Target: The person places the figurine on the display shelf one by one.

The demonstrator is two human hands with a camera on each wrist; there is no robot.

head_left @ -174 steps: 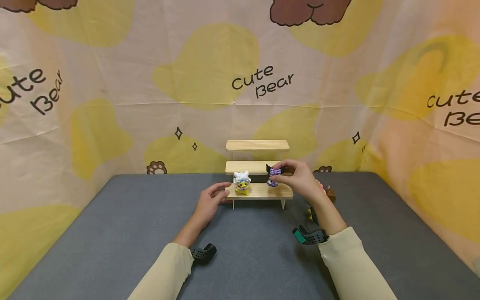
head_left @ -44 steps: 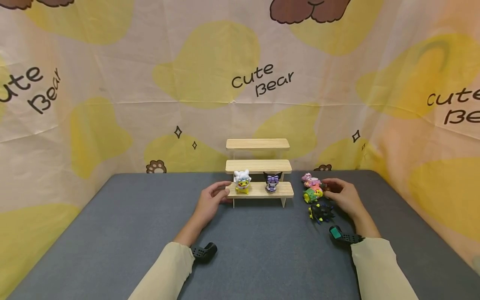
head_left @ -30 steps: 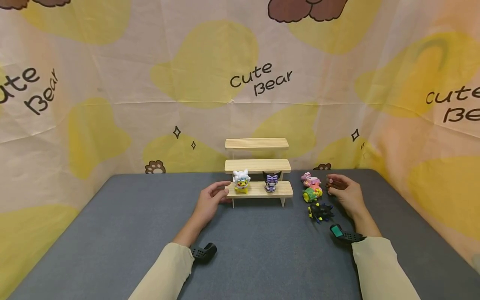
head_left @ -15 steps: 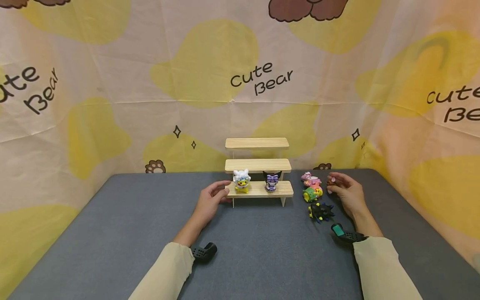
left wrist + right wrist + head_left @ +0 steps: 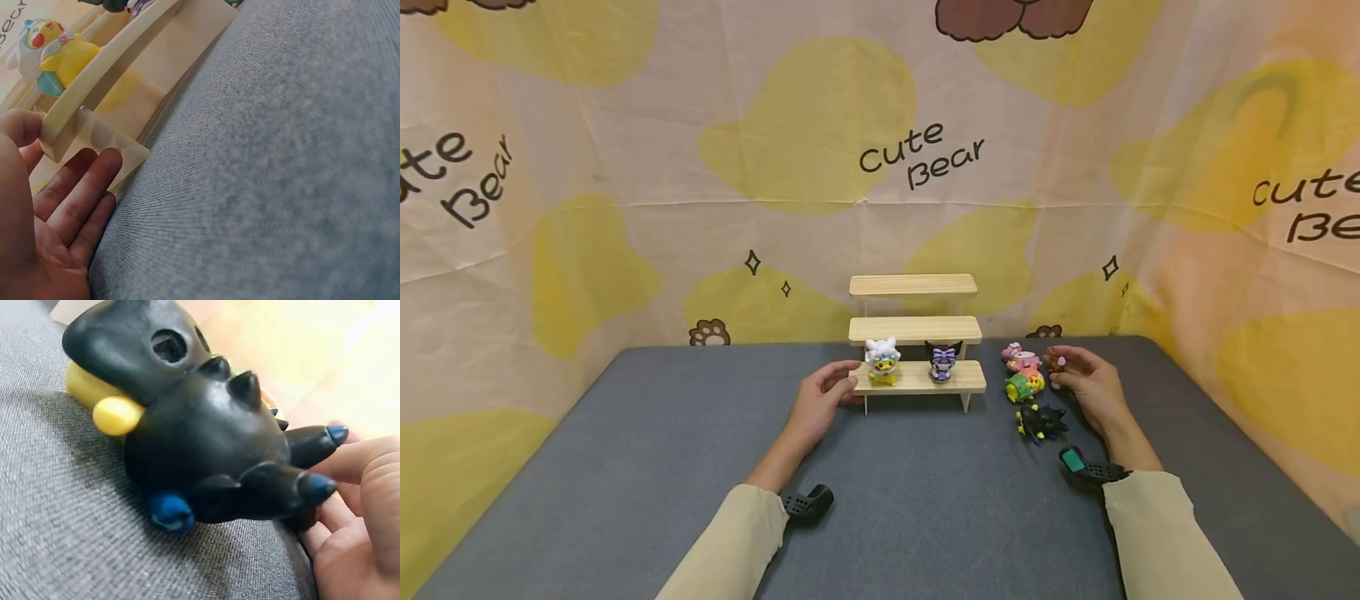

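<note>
My left hand (image 5: 812, 407) holds the left end of the lowest step of a three-step wooden display stand (image 5: 917, 330). In the left wrist view its thumb lies at the step's corner, with the other fingers (image 5: 84, 200) extended below. On that step stand a yellow figurine in a white hood (image 5: 882, 363) and a purple figurine with black ears and a bow (image 5: 942, 363). On the right, my right hand (image 5: 1097, 390) pinches a small brown figurine (image 5: 1057, 365) beside the other figurines. In the right wrist view a black spiky figurine (image 5: 206, 437) mostly hides it.
Left of my right hand, a pink figurine (image 5: 1021, 360) and a green-and-yellow one (image 5: 1022, 387) lie close together on the grey tabletop (image 5: 925, 492). The black figurine lies in front of them. A printed cloth backdrop (image 5: 805, 125) rises behind the table.
The purple figurine, earlier in my right hand, now stands on the lowest step. My right hand went to the right, took the brown figurine, drew away and shifted slightly back left. Left hand stays put.
</note>
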